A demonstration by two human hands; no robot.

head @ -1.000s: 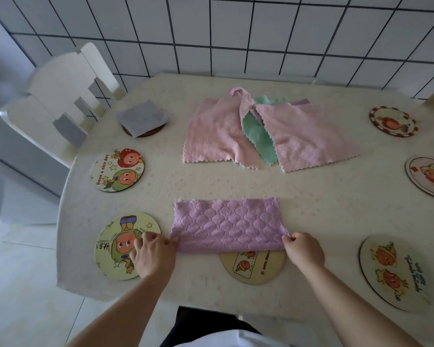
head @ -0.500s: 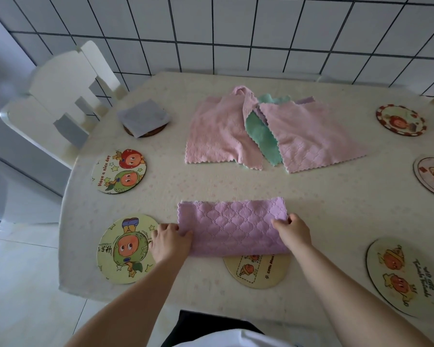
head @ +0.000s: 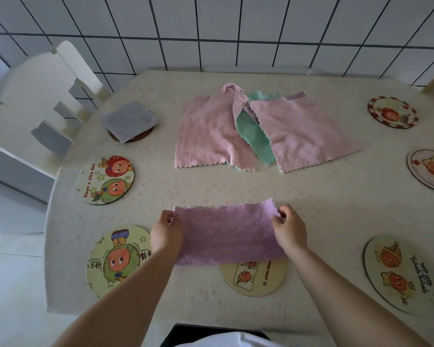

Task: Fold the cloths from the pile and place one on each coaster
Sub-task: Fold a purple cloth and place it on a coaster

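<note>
— Both our hands have slid up from the near edge of the purple cloth to its far corners; our left hand pinches the far left corner, our right hand pinches the far right one and lifts it slightly; each grip is narrow, closed on fabric.

— Why the corners?

— Holding both ends keeps the folded strip taut and its edges lined up, we judge, ready for the next fold; the cloth lies flat on the counter just before us, its near edge overlapping the cream coaster.

— And farther out?

— The pile of pink and green cloths waits at the middle, well apart from our hands; one grey folded cloth already sits on the far-left dark coaster; the green coaster beside our left hand and the "Have a nice day" coaster beyond it are bare; so most of the task remains.
</note>
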